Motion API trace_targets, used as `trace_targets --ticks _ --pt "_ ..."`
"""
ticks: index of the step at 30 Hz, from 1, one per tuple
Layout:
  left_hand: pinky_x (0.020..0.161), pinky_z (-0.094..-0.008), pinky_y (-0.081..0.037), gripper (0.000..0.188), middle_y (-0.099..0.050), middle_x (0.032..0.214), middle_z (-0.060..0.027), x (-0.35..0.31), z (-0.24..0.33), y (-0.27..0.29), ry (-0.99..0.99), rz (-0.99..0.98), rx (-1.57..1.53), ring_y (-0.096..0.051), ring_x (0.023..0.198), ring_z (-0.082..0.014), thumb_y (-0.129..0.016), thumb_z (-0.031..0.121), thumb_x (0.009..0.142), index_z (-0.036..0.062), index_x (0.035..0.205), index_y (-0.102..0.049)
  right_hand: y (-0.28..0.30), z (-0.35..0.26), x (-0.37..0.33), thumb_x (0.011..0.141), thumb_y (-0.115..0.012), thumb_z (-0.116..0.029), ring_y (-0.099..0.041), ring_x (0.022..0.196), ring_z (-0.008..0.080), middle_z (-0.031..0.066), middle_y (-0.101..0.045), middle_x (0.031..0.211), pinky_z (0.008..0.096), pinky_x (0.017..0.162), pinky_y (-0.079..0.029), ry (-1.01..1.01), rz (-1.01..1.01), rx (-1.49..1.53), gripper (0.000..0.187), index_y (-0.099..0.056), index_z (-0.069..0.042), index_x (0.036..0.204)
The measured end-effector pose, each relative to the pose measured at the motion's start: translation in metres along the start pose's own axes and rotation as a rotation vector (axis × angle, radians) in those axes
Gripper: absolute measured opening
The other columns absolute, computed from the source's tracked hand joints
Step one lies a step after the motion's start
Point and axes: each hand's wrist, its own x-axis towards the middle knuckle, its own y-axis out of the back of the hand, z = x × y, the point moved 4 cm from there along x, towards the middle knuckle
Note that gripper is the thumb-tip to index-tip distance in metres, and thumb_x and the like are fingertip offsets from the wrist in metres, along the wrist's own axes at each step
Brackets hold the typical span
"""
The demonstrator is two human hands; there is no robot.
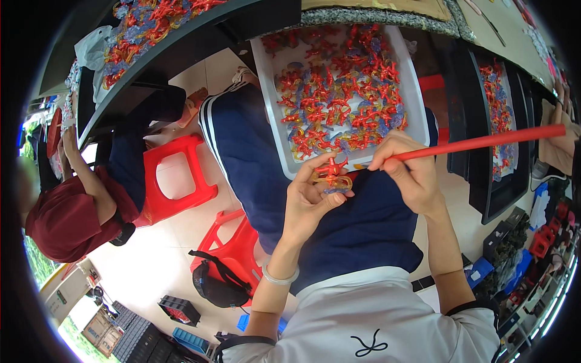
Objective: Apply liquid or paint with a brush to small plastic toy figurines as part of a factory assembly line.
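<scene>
My left hand [304,209] holds a small plastic figurine [331,178], red on top with translucent yellow and bluish parts below, between thumb and fingers. Closed around a long red-handled paintbrush [484,144] is my right hand [413,175]. The brush's dark tip points left and lies close to the figurine; whether they touch I cannot tell. Just beyond both hands, a white tray [274,124] rests over my lap, filled with many similar red, yellow and blue figurines [339,109].
More figurines lie in a dark drawer-like tray [481,196] at the right and on a table [145,57] at upper left. A person in a maroon shirt [69,215] sits at left by a red stool [181,172]. A black bag [218,284] rests on another red stool.
</scene>
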Motion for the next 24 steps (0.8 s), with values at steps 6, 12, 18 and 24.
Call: trace_targets --ticks 6,12,18,24 --pt "0.082 -0.0352 -0.057 0.064 -0.054 0.125 -0.0156 0.004 0.001 -0.001 -0.028 0.012 0.016 -0.062 0.1 -0.0243 -0.075 0.0 0.078 -0.0022 0.133 -0.042 -0.012 -0.006 0.003 0.093 -0.056 -0.023 -0.054 0.07 0.0235 0.0072 -0.061 0.075 0.0336 0.067 -0.041 0.042 -0.092 0.121 0.025 -0.06 -0.002 0.08" --pt "0.082 -0.0354 -0.056 0.063 -0.051 0.129 -0.0161 0.005 0.001 -0.002 -0.08 0.031 0.055 -0.062 0.103 -0.0246 -0.074 -0.002 0.078 -0.0024 0.132 -0.042 -0.015 -0.015 -0.002 0.09 -0.059 -0.026 -0.053 0.069 0.023 0.0052 -0.06 0.074 0.0337 0.067 -0.039 0.13 -0.065 0.11 0.023 -0.06 -0.006 0.078" --pt "0.085 -0.0324 -0.055 0.064 -0.051 0.129 -0.0149 0.004 -0.005 -0.006 -0.096 -0.008 0.067 -0.062 0.105 -0.0227 -0.074 -0.005 0.077 -0.0023 0.132 -0.042 -0.013 -0.021 -0.006 0.089 -0.059 -0.03 -0.051 0.067 0.0222 0.0027 -0.059 0.073 0.0334 0.065 -0.038 0.175 -0.02 0.025 0.026 -0.06 -0.006 0.078" --pt "0.087 -0.0313 -0.053 0.064 -0.051 0.13 -0.0149 0.005 0.002 -0.014 -0.067 0.019 0.082 -0.062 0.104 -0.0219 -0.075 -0.006 0.076 -0.0022 0.131 -0.043 -0.017 -0.015 -0.008 0.091 -0.058 -0.031 -0.054 0.07 0.0226 0.0046 -0.061 0.075 0.0322 0.066 -0.038 0.105 -0.055 0.003 0.027 -0.063 -0.006 0.082"
